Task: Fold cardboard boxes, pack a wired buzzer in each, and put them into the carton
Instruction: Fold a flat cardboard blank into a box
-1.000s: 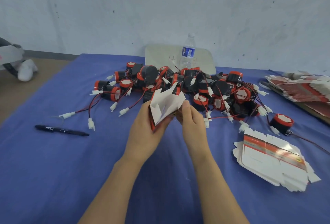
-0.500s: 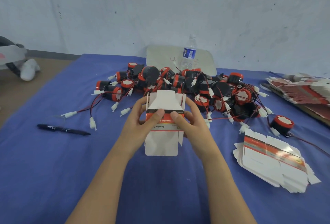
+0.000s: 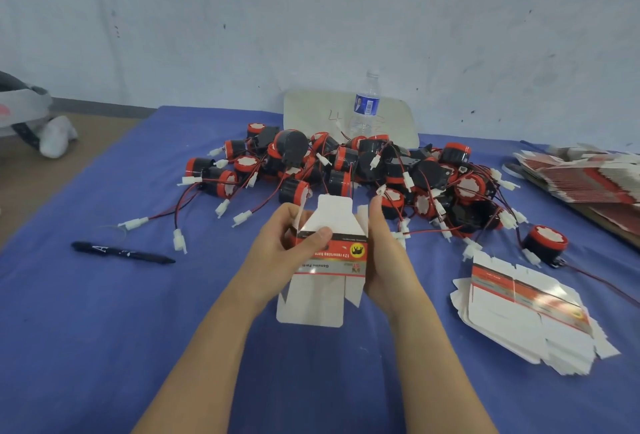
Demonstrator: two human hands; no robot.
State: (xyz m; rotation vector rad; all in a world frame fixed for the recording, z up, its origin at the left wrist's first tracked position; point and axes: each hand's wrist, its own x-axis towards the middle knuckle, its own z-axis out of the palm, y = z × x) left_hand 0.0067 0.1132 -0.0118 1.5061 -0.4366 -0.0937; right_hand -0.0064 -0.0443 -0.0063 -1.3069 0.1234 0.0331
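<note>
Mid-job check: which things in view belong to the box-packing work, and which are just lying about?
Job: box blank, gripped by the left hand and right hand; buzzer pile; near stack of flat blanks; far stack of blanks at the right edge.
Lying about: black marker; water bottle; white board behind it.

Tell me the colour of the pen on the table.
Black with white lettering; the pen shows in the head view.

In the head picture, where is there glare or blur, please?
Head view: print on the box is legible, glare whitens part of the near flat stack, and the far stack at the right edge is smeared.
</note>
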